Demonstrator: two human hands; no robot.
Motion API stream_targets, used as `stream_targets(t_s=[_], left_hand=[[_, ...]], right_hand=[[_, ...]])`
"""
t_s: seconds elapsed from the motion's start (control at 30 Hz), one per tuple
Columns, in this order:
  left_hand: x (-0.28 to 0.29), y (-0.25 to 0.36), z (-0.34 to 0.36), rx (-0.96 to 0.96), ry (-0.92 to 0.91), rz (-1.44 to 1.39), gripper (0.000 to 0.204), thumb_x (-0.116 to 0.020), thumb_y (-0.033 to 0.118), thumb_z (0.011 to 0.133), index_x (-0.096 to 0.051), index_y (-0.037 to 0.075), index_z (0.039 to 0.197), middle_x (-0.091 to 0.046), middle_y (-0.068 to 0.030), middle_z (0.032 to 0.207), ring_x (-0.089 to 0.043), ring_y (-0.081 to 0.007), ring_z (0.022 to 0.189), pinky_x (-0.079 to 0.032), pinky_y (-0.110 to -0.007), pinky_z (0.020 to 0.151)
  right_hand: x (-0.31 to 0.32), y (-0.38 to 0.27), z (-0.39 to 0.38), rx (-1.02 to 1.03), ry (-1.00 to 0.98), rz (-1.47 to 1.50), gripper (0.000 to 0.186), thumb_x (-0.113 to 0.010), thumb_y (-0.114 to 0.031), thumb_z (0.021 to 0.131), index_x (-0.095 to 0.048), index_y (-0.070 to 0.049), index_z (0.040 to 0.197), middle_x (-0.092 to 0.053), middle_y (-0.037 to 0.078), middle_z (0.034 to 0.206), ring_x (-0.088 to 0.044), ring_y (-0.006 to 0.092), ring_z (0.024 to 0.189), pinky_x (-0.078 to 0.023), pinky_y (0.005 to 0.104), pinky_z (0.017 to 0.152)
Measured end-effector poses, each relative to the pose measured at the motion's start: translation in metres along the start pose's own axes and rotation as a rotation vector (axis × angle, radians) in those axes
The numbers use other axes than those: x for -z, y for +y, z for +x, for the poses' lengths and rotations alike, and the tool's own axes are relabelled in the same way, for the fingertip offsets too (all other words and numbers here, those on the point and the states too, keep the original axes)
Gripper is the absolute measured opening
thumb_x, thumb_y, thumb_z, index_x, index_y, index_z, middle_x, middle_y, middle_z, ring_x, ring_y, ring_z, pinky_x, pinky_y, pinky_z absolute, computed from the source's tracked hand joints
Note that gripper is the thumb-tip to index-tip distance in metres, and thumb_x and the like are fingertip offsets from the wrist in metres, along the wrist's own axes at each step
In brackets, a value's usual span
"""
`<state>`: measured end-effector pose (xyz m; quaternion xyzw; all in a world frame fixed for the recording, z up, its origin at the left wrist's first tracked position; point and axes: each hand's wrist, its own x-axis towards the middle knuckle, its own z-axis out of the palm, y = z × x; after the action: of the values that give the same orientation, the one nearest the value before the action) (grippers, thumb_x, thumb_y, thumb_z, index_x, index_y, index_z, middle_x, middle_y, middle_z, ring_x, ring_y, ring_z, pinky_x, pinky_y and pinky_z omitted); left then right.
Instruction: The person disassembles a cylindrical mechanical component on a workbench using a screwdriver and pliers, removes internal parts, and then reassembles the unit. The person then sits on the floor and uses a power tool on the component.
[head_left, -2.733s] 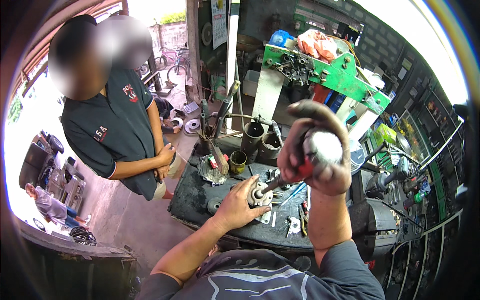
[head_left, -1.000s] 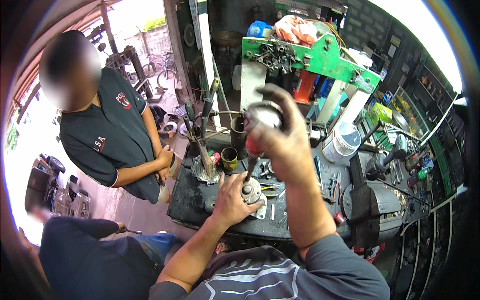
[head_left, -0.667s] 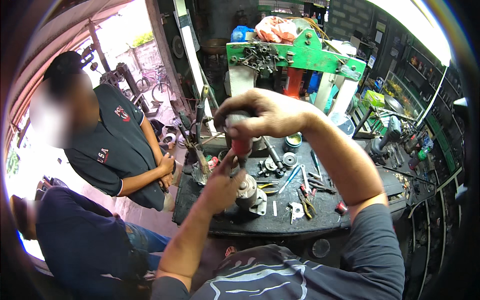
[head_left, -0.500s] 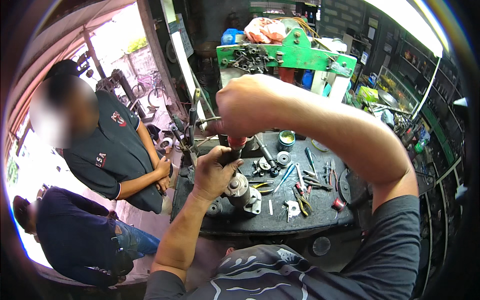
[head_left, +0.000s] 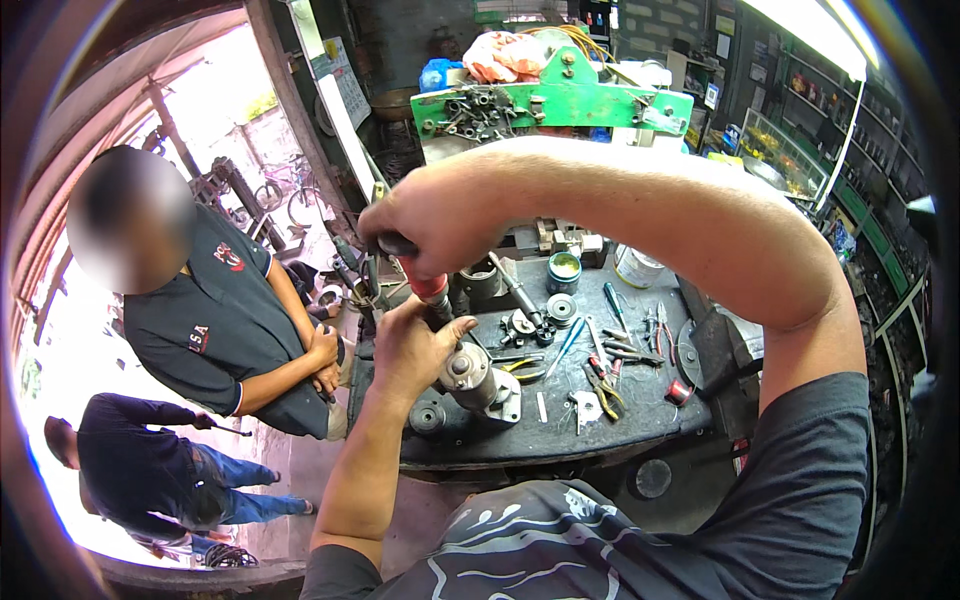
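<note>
My right hand (head_left: 435, 225) is closed over the top of a tool (head_left: 428, 285) with a red section and a dark end. Its exact kind is hidden by my fingers. My left hand (head_left: 408, 350) wraps round the lower, dark part of the same tool, thumb pointing right. Just right of my left hand, a grey metal starter motor (head_left: 470, 370) stands upright on the dark workbench (head_left: 500, 450). It has a cast flange at its base. A round dark pulley-like part (head_left: 428, 417) lies beside it, below my left hand.
On the bench lie pliers (head_left: 602, 390), a blue-handled screwdriver (head_left: 614, 303), a red spool (head_left: 678, 391) and an open tin (head_left: 564, 270). A green metal frame (head_left: 590, 105) bearing bolts stands behind. One person (head_left: 220, 320) stands at the left with hands clasped; another (head_left: 150, 460) is farther off.
My right hand has moved left and slightly down, tilting the red tool with it. My left hand keeps hold. The farther person at lower left has shifted, now holding a thin dark object.
</note>
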<state>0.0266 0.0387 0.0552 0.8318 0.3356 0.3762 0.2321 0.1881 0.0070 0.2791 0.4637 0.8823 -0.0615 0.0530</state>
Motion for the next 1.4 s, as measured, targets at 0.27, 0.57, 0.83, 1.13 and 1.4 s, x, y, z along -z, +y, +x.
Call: stream_targets(t_s=[0.27, 0.57, 0.83, 1.13, 1.4], left_hand=[[0.01, 0.002, 0.006, 0.029, -0.075, 0.151, 0.035, -0.087, 0.021, 0.095, -0.071, 0.003, 0.121, -0.08, -0.021, 0.107, -0.077, -0.0248, 0.094, -0.058, -0.038, 0.089], [0.01, -0.002, 0.005, 0.048, -0.031, -0.008, 0.039, -0.093, 0.024, 0.089, -0.071, 0.002, 0.112, -0.08, -0.0157, 0.092, -0.08, -0.0365, 0.092, -0.06, -0.045, 0.083], [0.015, -0.01, 0.01, 0.026, -0.095, -0.157, 0.04, -0.093, 0.023, 0.088, -0.072, 0.001, 0.113, -0.079, -0.0198, 0.097, -0.078, -0.0409, 0.092, -0.059, -0.045, 0.082], [0.023, -0.014, 0.014, 0.034, -0.242, -0.222, 0.056, -0.094, 0.026, 0.089, -0.068, 0.005, 0.133, -0.08, -0.0177, 0.107, -0.08, -0.0308, 0.103, -0.06, -0.044, 0.091], [0.009, -0.024, 0.012, -0.237, -0.114, -0.248, 0.051, -0.089, 0.026, 0.091, -0.063, 0.004, 0.13, -0.076, -0.0221, 0.102, -0.077, -0.0336, 0.102, -0.058, -0.048, 0.094]], right_hand=[[-0.005, 0.001, 0.006, -0.168, 0.081, -0.081, 0.059, -0.071, -0.057, 0.096, -0.084, -0.003, 0.116, -0.082, 0.014, 0.099, -0.078, 0.0368, 0.09, -0.064, 0.0493, 0.083], [-0.01, 0.011, 0.01, -0.205, 0.102, -0.113, 0.041, -0.074, -0.033, 0.096, -0.07, -0.002, 0.122, -0.08, 0.02, 0.108, -0.077, 0.0404, 0.102, -0.06, 0.0505, 0.093], [-0.001, 0.009, 0.007, 0.003, 0.148, -0.05, 0.047, -0.081, -0.035, 0.091, -0.07, 0.003, 0.115, -0.082, 0.017, 0.109, -0.078, 0.0385, 0.102, -0.061, 0.049, 0.09], [0.005, -0.003, 0.006, -0.042, 0.162, -0.026, 0.052, -0.085, -0.038, 0.092, -0.068, -0.005, 0.128, -0.078, 0.017, 0.103, -0.076, 0.0393, 0.099, -0.059, 0.0492, 0.09], [0.008, 0.005, 0.008, -0.053, 0.011, -0.093, 0.073, -0.082, -0.025, 0.088, -0.055, -0.001, 0.151, -0.067, 0.029, 0.137, -0.07, 0.0416, 0.125, -0.057, 0.0503, 0.101]])
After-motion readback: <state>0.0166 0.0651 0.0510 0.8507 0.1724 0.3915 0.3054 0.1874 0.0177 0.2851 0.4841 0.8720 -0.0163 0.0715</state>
